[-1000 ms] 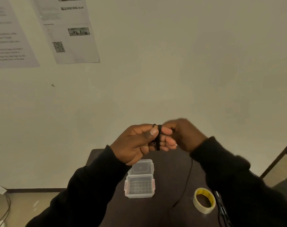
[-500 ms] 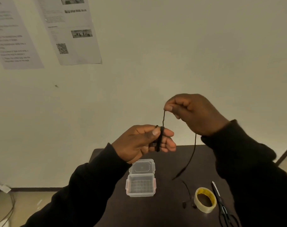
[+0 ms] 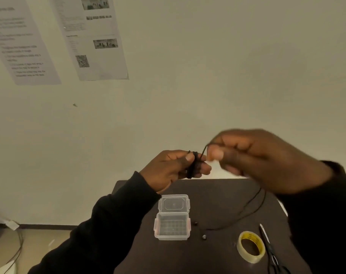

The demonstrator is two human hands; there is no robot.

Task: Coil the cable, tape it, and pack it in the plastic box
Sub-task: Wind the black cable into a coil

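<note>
A thin black cable [image 3: 193, 165] is wound in several loops around the fingers of my left hand [image 3: 168, 171], whose thumb presses on the coil. My right hand [image 3: 257, 159], blurred, pinches the free strand just right of the coil, above the table. The rest of the cable [image 3: 245, 214] trails down to the tabletop and ends in two small earbuds [image 3: 204, 237]. The clear plastic box [image 3: 172, 227] stands open below my left hand, its lid [image 3: 174, 203] folded back. A roll of clear tape [image 3: 251, 246] with a yellow core lies at the right.
Scissors [image 3: 268, 248] lie just right of the tape roll on the small dark table [image 3: 217, 258]. A pale wall with two printed sheets [image 3: 93, 36] fills the background. Loose wires [image 3: 18, 252] lie on the floor at the lower left.
My right hand has come down from above the coil to its right side, carrying the strand around the left fingers. The earbud end of the cable now lies on the table near the box.
</note>
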